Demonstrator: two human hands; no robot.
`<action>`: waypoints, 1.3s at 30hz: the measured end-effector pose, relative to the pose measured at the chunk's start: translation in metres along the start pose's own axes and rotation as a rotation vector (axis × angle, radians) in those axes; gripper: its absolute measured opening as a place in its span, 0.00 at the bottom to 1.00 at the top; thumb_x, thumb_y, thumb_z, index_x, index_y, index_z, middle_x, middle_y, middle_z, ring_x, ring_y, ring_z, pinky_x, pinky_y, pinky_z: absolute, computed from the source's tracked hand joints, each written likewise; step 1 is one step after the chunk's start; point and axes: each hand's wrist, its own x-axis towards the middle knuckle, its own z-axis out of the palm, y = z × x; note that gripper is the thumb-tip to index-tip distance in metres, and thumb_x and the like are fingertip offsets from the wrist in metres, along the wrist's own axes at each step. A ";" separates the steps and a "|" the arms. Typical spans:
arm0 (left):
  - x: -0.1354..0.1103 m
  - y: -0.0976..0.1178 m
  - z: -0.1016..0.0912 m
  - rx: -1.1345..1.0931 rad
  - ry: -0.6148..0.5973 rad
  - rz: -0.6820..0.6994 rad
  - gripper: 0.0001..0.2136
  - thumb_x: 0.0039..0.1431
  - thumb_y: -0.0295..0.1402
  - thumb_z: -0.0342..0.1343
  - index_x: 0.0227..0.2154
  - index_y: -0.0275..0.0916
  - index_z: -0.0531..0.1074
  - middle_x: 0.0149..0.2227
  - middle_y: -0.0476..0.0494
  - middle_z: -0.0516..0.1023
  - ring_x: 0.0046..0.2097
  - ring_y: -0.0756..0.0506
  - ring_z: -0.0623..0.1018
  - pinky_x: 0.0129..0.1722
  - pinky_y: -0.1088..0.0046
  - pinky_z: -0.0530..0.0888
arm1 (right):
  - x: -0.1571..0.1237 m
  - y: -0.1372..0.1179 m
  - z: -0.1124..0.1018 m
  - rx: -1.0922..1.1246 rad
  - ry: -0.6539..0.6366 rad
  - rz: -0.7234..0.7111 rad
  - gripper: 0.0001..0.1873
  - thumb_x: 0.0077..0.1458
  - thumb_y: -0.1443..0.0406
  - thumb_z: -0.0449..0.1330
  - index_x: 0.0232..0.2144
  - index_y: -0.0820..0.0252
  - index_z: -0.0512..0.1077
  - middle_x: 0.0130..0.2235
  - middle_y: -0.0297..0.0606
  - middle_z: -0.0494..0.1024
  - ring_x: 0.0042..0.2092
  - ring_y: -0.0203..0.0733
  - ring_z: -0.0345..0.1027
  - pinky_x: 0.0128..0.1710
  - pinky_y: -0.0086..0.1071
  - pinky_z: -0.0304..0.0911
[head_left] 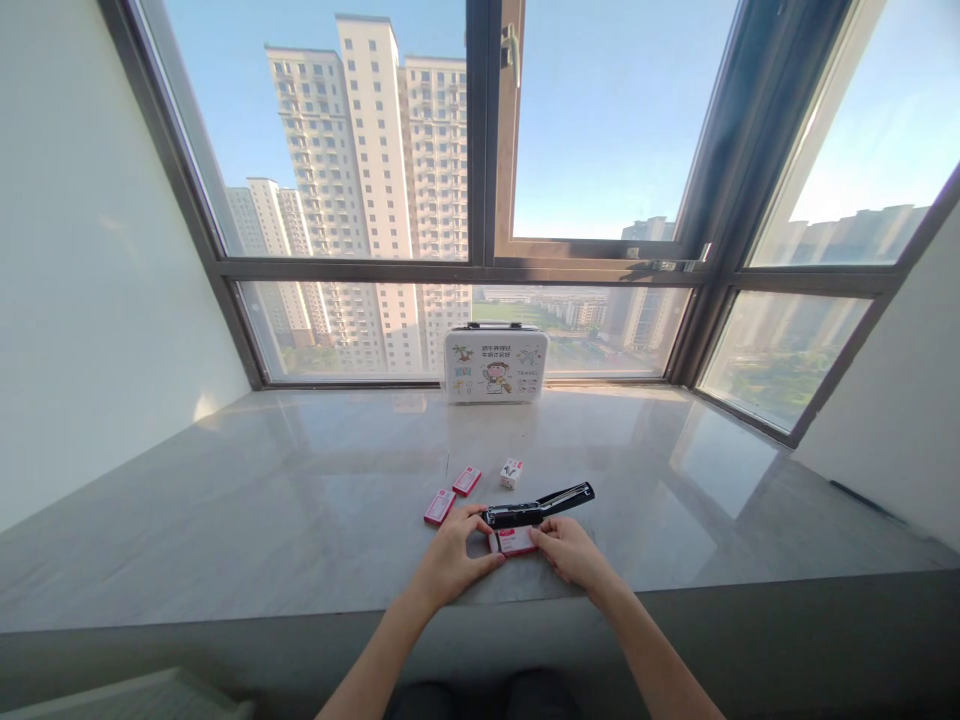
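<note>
A red-and-white staple box (pixel 514 541) lies near the front of the grey sill, between my two hands. My left hand (pixel 452 558) is closed around its left end, thumb in front and fingertips behind, near the stapler's end. My right hand (pixel 576 552) pinches the box's right end between thumb and fingers. Just behind the box is a black stapler (pixel 517 514), opened out, its hinged arm angled up to the right. The box's contents are hidden.
Two more red-and-white boxes (pixel 440 506) and a small white box (pixel 511 473) sit behind my hands. A white case with cartoon prints (pixel 496 366) stands against the window (pixel 360 335). The sill's front edge (pixel 300 612) runs close to me.
</note>
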 end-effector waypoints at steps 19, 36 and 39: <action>0.002 -0.008 0.006 0.052 -0.028 -0.078 0.18 0.50 0.44 0.66 0.44 0.48 0.77 0.63 0.47 0.68 0.64 0.38 0.67 0.68 0.60 0.58 | 0.027 -0.036 0.048 0.061 0.095 -0.240 0.13 0.58 0.57 0.56 0.39 0.61 0.68 0.20 0.30 0.71 0.20 0.38 0.62 0.19 0.27 0.54; 0.001 -0.006 0.005 0.026 0.032 -0.017 0.14 0.49 0.35 0.64 0.41 0.45 0.74 0.61 0.44 0.70 0.62 0.39 0.69 0.63 0.63 0.64 | -0.014 -0.069 0.025 -0.597 0.016 -0.446 0.03 0.51 0.68 0.61 0.30 0.58 0.75 0.25 0.32 0.74 0.29 0.38 0.66 0.27 0.29 0.46; 0.000 0.000 0.000 0.064 0.089 0.008 0.14 0.49 0.36 0.65 0.39 0.43 0.73 0.57 0.42 0.73 0.59 0.39 0.70 0.60 0.62 0.65 | -0.024 -0.057 0.018 -0.558 0.061 -0.413 0.03 0.57 0.65 0.60 0.36 0.57 0.73 0.26 0.31 0.75 0.29 0.39 0.67 0.28 0.29 0.47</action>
